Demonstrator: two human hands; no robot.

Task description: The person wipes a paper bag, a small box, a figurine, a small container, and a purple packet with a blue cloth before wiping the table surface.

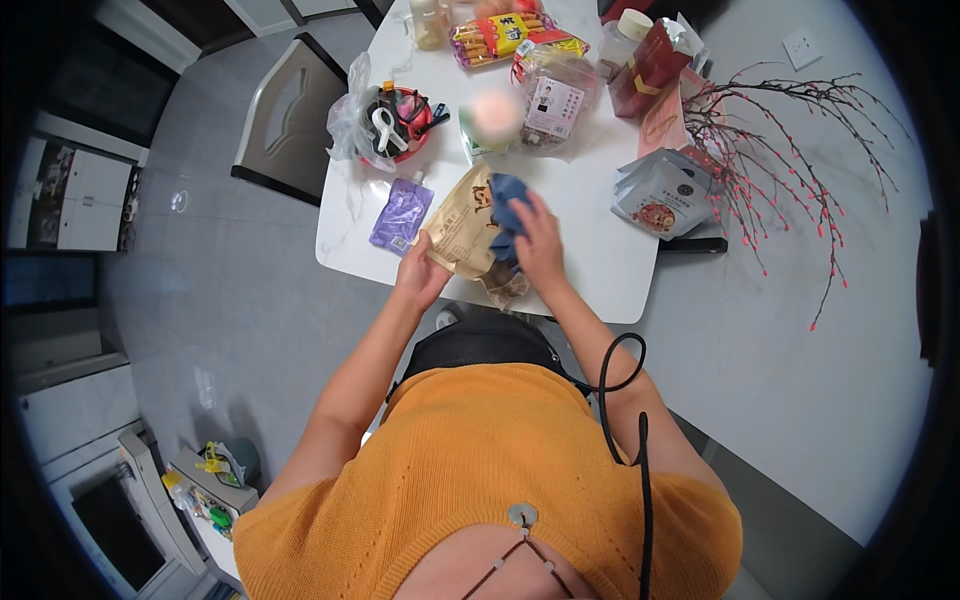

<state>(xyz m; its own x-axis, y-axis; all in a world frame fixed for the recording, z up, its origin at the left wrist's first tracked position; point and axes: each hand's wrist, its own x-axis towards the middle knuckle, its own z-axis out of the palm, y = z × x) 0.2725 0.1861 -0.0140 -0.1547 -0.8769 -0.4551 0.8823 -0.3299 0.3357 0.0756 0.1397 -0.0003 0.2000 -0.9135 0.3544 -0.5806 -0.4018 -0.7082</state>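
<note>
The left hand (420,272) has its grip closed on the lower left corner of a tan pouch (462,225), which lies tilted at the near edge of the white tabletop (590,215). The right hand (538,240) presses a blue cloth (508,205) against the pouch's right side, fingers curled over the cloth, so its grip is closed on it. A purple spout pouch (401,215) lies just left of the tan pouch. Farther back sits a red bowl (400,125) of clips in a clear bag, and grey packets (662,192) lie to the right, near red-budded branches (790,150).
</note>
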